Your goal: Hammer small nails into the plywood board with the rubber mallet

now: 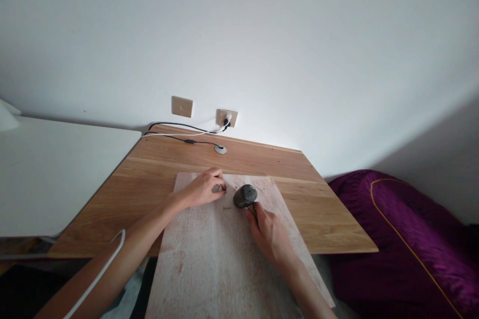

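My right hand (270,232) is wrapped round the short handle of a mallet (245,196) with a thick dark head. The mallet is held over the far part of a pale, worn wooden board (209,249). To the left of the mallet head, my left hand (205,188) pinches what looks like a nail; the fingers hide most of it. A loose nail (227,208) lies on the board just in front of the left fingertips. Another nail (262,189) lies right of the mallet head, near the board's far edge.
Under the board is a wooden desk (142,169), with the board overhanging its front edge. Cables (179,134) run along the back to a wall socket (227,117). A white table (67,169) adjoins at left. Purple fabric (374,239) covers something bulky at right.
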A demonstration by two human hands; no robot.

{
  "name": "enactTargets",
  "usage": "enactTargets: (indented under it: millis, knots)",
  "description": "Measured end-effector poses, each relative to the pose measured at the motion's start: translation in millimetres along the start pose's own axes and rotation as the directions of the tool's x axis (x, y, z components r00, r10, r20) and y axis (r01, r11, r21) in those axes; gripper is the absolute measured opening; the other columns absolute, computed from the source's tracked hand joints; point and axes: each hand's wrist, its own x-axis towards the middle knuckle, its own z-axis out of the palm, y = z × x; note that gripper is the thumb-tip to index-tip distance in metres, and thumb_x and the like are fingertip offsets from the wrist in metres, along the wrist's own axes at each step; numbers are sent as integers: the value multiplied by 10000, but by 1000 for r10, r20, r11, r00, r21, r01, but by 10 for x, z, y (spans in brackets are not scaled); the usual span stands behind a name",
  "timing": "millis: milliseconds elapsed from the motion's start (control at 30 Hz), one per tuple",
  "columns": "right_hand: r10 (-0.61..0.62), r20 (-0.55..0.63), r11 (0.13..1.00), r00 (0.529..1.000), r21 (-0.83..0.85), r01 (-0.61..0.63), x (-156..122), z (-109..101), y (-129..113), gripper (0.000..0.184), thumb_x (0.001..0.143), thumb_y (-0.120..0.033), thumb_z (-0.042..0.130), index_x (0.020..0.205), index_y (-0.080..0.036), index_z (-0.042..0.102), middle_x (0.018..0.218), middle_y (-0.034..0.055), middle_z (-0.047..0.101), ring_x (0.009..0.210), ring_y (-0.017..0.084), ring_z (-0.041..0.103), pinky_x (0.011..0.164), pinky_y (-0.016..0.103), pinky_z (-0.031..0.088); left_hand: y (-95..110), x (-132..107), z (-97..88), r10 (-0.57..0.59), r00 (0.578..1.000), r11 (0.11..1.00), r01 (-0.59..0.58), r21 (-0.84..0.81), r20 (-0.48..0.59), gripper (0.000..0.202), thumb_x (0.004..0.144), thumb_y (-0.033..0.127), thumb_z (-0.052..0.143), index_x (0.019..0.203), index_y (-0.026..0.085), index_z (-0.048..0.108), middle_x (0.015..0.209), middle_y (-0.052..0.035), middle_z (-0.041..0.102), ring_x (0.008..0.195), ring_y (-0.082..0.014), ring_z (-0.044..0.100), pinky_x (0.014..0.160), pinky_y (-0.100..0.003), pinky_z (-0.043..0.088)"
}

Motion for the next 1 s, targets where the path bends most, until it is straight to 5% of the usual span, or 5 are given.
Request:
enactTargets:
  millis: [667,1000]
  knots:
    - [22,31,1000,999,-1,-22,11,8,21,314,1077,-344,348,1036,-182,614,795,98,760,692,243,717,593,296,398,-8,-5,-15,45,999,993,-47,105,17,95,842,108,680,784,180,702,936,-45,596,935,-202,577,879,-309,479]
    - [16,12,999,1000,-34,-15,5,10,18,275,1074,-309,381,1055,-174,620,805,95,762,704,236,726,595,286,398,44,-5,-56,140,988,975,-124,184,-72,67,903,136,651,885,193,679,1081,-79,605,1055,-227,583,948,-335,469]
